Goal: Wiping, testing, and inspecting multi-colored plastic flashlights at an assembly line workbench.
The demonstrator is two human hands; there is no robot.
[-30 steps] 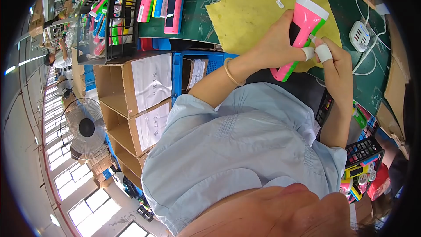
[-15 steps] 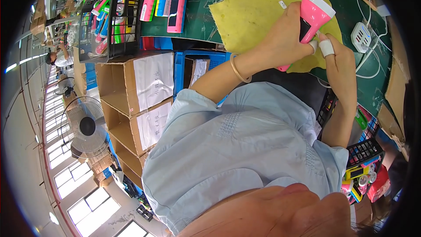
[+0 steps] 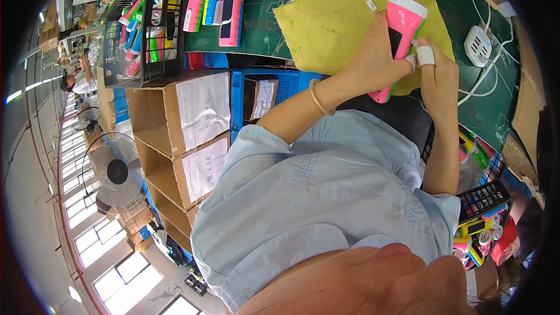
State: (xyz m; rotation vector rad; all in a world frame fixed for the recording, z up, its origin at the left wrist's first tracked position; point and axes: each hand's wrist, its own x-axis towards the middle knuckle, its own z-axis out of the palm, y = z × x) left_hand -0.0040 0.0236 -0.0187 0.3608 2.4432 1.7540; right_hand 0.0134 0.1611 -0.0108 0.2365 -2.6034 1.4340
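Note:
My left hand (image 3: 373, 58) is closed around a pink flashlight (image 3: 403, 18) with a white head rim, a dark panel and a green side strip. The flashlight is tilted, white end away from me, above a yellow cloth (image 3: 326, 20). White tape wraps the thumb of this hand. Beside the flashlight's green side is my right hand (image 3: 438, 73), its fingers drawn together at the casing and one wrapped in white. Something small and pale shows at these fingertips, too small to name. A small white label (image 3: 371, 5) lies on the cloth.
Several pink and blue flashlights (image 3: 233, 9) stand at the table's left, by a black basket (image 3: 169, 29) of more. A white power strip (image 3: 478, 45) with cables lies right on the green table (image 3: 274, 0). Cardboard bins (image 3: 154, 116) and a fan (image 3: 116, 170) are left; another basket (image 3: 484, 199) is lower right.
The flashlight has shifted slightly left and towards me in my left hand and stands straighter, showing its green side. My right hand has moved left along with it.

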